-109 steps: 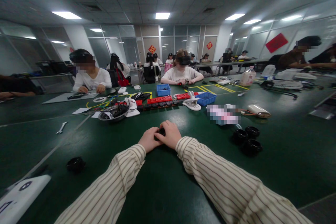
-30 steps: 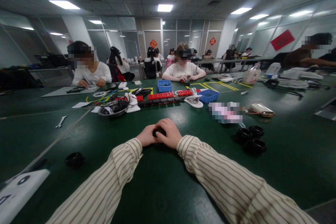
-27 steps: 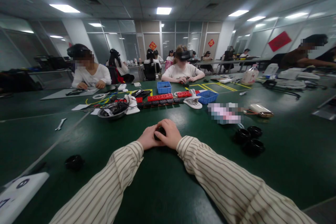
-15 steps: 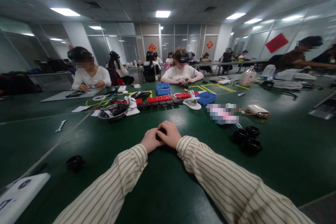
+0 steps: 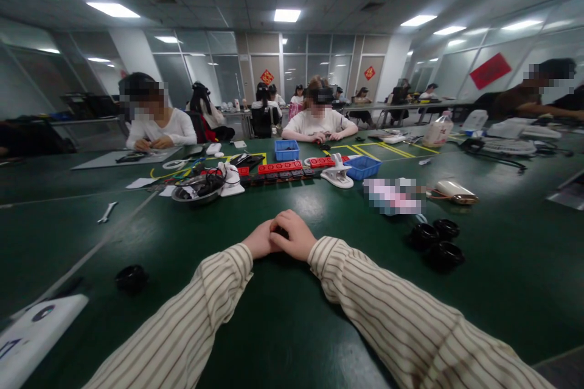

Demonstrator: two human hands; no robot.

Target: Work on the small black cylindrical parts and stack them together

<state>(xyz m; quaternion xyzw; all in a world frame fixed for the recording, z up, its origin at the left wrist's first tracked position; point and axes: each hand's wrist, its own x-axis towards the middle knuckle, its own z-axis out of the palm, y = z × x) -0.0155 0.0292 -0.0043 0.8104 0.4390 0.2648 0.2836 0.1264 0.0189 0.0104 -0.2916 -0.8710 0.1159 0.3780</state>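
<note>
Both my hands meet at the middle of the green table, wrapped round a small black part. Only a dark sliver of it shows between the fingers, so its full shape is hidden. My left hand grips it from the left, its fingers mostly covered. Over the top curls my right hand, its thumb reaching toward the left hand. Several glossy black ring-shaped parts stand grouped to the right of my hands. A similar single black ring-shaped part sits to the left.
Ahead are a metal bowl of cables, a white clip stand, a row of red pieces and blue trays. A wrench lies left, and a white box near left. Co-workers sit across the table.
My right hand has turned slightly over the black part, and less of it shows. The view has shifted a little. The left co-worker's hands have moved closer together.
</note>
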